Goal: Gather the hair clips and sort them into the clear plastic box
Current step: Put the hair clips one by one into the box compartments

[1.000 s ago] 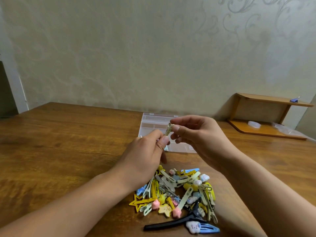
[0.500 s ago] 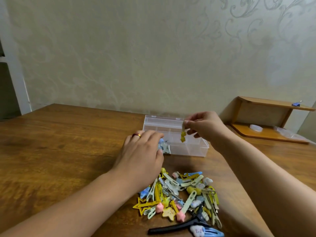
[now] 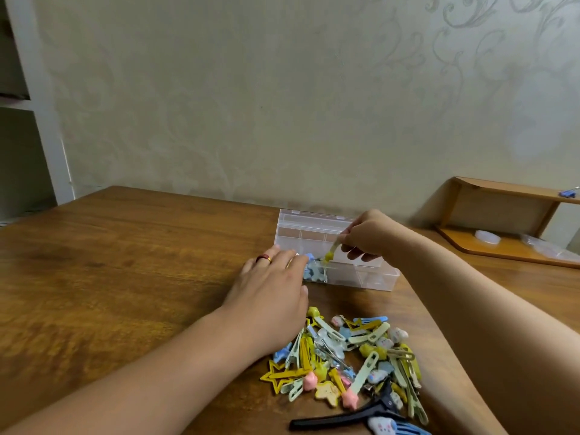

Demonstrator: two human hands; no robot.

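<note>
A clear plastic box [image 3: 365,279] with compartments stands open on the wooden table [image 3: 125,255]. My right hand [image 3: 368,235] pinches a pale green clip with a yellow charm [image 3: 330,252] and holds it over the box's front left part. Blue clips [image 3: 314,271] lie in the front left compartment. My left hand [image 3: 270,288], wearing a ring, rests flat on the table against the box's left end, fingers apart, holding nothing. A pile of mixed hair clips [image 3: 348,356] lies nearer to me, with a long black clip [image 3: 345,417] at its front.
A low wooden shelf [image 3: 505,227] stands at the back right against the patterned wall, with a small white item on its lower board. A white door frame [image 3: 47,120] is at the far left.
My hands parted: the left one dropped flat to the table beside the box. The right one carried the yellow-charm clip forward and lowered it over the box.
</note>
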